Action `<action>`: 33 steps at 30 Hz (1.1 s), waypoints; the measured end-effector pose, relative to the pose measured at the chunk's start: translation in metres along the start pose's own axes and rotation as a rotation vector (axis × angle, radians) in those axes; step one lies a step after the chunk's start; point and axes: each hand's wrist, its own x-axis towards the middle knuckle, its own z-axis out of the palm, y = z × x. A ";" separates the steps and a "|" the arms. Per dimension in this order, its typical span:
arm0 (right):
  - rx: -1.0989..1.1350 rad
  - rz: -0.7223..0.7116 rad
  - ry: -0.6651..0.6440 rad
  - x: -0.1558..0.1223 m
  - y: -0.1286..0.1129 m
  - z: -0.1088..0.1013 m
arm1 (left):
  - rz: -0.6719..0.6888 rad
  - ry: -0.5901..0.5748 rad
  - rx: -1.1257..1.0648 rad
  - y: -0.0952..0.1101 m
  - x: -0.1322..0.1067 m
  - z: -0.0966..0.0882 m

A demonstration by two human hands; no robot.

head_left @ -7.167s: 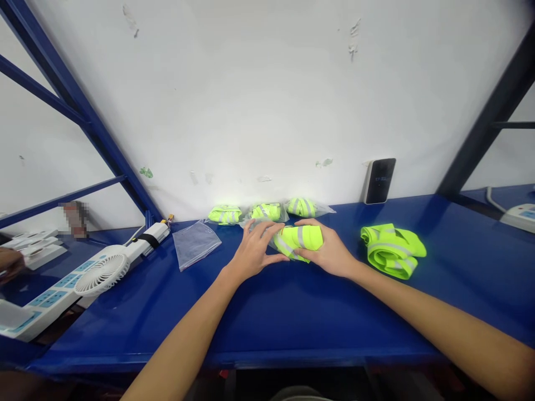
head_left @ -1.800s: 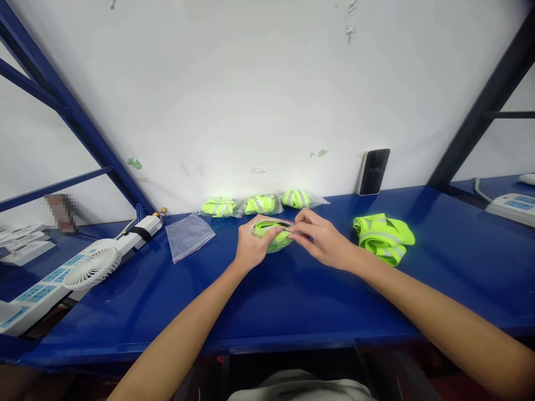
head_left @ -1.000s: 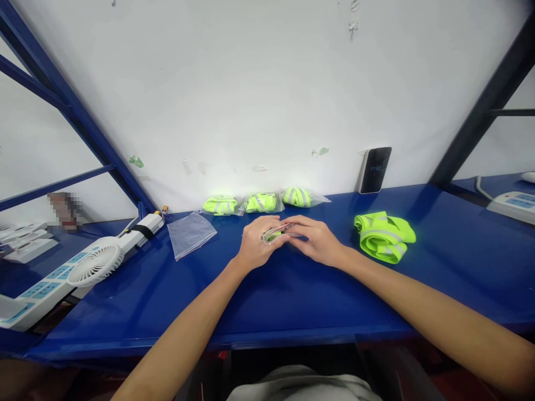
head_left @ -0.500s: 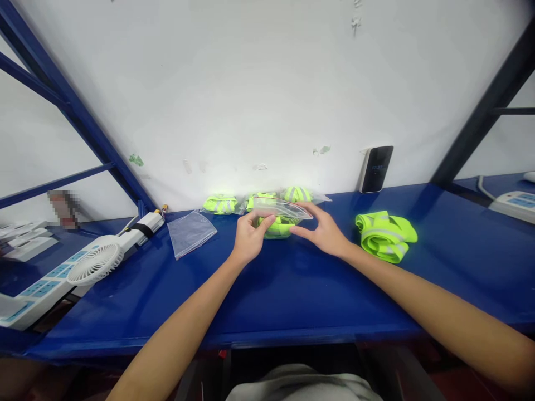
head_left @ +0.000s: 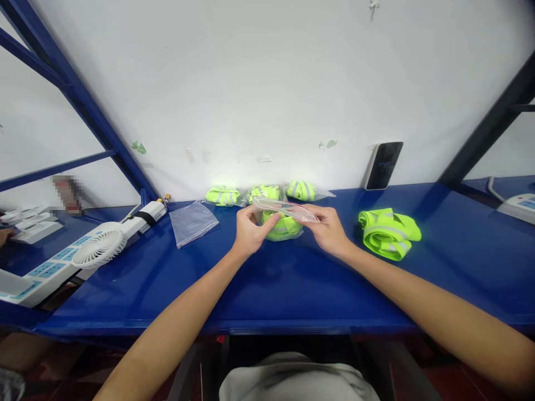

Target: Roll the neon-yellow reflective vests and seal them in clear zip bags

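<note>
Between my hands is a clear zip bag (head_left: 288, 209) with a rolled neon-yellow reflective strap (head_left: 285, 225) inside it. My left hand (head_left: 251, 229) pinches the left end of the bag's mouth, thumb in front. At the other end, my right hand (head_left: 328, 227) grips the edge by the red zip line. Behind the hands, against the wall, lie several more bagged neon bundles, one of them at the left (head_left: 223, 195). A loose rolled neon reflective strap (head_left: 389, 234) without a bag rests to the right. Flat clear bags (head_left: 193, 223) lie left of my left hand.
A phone-like device (head_left: 383, 165) leans on the wall at the back right. Along the left edge are a power strip (head_left: 54, 267) and a small white fan (head_left: 99, 249). Blue frame posts (head_left: 90, 106) flank the blue table (head_left: 267, 301).
My right hand has closed from a spread grip onto the bag's right edge. The bag's mouth has tilted, its right end lower, and more of the rolled strap shows. The view has shifted slightly.
</note>
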 end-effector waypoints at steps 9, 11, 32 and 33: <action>-0.020 0.003 0.065 -0.001 -0.003 0.004 | 0.045 0.018 0.275 -0.002 0.000 0.003; -0.095 -0.085 0.103 -0.003 -0.007 0.003 | 0.127 0.055 0.355 -0.003 0.000 0.001; -0.448 -0.280 -0.114 -0.002 -0.011 -0.008 | -0.087 -0.069 0.242 -0.003 -0.002 -0.009; -0.428 -0.257 -0.101 -0.002 -0.011 -0.008 | -0.102 -0.078 0.230 -0.003 -0.002 -0.008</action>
